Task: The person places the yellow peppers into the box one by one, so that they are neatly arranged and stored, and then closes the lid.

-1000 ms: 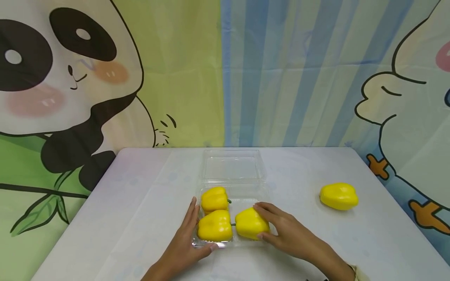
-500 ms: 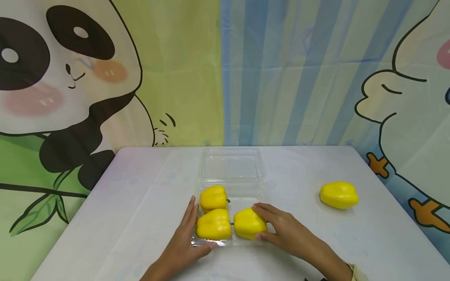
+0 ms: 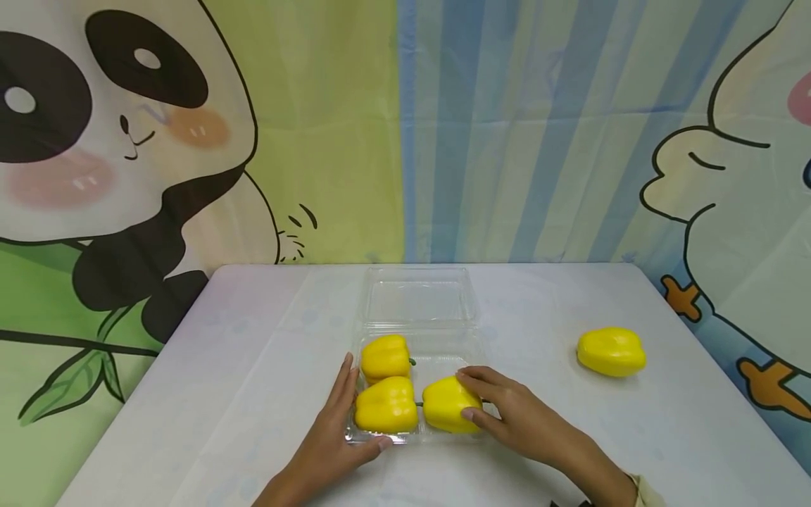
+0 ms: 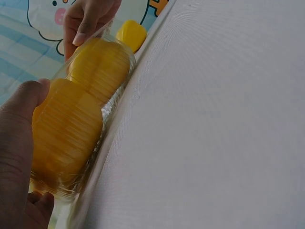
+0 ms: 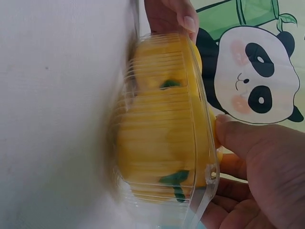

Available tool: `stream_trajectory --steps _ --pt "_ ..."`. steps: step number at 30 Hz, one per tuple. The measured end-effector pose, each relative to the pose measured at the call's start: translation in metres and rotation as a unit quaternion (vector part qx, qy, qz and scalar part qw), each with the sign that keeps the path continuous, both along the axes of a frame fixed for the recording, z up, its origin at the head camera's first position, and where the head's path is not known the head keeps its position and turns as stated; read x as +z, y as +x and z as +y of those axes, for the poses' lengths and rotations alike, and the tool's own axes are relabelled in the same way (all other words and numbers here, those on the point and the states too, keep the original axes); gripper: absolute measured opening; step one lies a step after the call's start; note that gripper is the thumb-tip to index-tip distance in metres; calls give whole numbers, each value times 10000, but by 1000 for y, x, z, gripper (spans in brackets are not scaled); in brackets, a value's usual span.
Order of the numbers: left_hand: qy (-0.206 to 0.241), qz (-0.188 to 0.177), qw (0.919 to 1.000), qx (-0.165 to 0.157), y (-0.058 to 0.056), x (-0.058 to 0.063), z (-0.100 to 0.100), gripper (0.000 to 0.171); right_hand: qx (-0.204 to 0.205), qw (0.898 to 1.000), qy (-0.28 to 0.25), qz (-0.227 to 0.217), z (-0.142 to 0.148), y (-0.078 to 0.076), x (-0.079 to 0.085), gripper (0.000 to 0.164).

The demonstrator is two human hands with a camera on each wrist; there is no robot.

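A clear plastic clamshell container (image 3: 443, 345) lies open in the head view, its lid (image 3: 418, 299) laid back on the far side. Inside it, one yellow bell pepper (image 3: 385, 357) sits at the back left and a second yellow bell pepper (image 3: 386, 405) at the front left. My left hand (image 3: 329, 436) holds the container's front left corner, thumb along the front and fingers along the left side. With thumb and fingers, my right hand (image 3: 526, 422) grips a third yellow bell pepper (image 3: 448, 403) at the front right. Its green stem (image 5: 177, 183) shows through the ribbed wall in the right wrist view.
Another yellow bell pepper (image 3: 611, 352) lies on the white table (image 3: 253, 394), right of the container. A curtain (image 3: 329, 127) with cartoon animals hangs behind the table's far edge.
The right thumb has shifted up onto the front right pepper. That pepper, the left hand and the container stay in place; the head view shifts slightly.
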State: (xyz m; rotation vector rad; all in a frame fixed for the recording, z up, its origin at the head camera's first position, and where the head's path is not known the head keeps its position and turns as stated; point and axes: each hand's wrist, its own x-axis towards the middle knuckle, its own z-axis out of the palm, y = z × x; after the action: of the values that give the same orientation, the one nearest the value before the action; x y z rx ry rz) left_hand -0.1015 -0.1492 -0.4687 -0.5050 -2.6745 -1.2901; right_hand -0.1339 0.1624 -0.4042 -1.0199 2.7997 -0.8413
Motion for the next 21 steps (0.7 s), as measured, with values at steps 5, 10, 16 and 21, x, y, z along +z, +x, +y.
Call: stream_trajectory --steps 5,10,16,21 --pt "-82 99 9999 21 1 0 0 112 76 10000 -18 35 1 -1 1 60" --pt "-50 41 10000 3 0 0 0 112 58 9996 -290 34 1 -2 -2 58" --pt "8 -78 10000 -32 0 1 0 113 40 9993 -374 45 1 -4 -2 58" --pt "-25 -86 10000 4 0 2 0 113 73 9996 -272 -12 1 -5 0 58"
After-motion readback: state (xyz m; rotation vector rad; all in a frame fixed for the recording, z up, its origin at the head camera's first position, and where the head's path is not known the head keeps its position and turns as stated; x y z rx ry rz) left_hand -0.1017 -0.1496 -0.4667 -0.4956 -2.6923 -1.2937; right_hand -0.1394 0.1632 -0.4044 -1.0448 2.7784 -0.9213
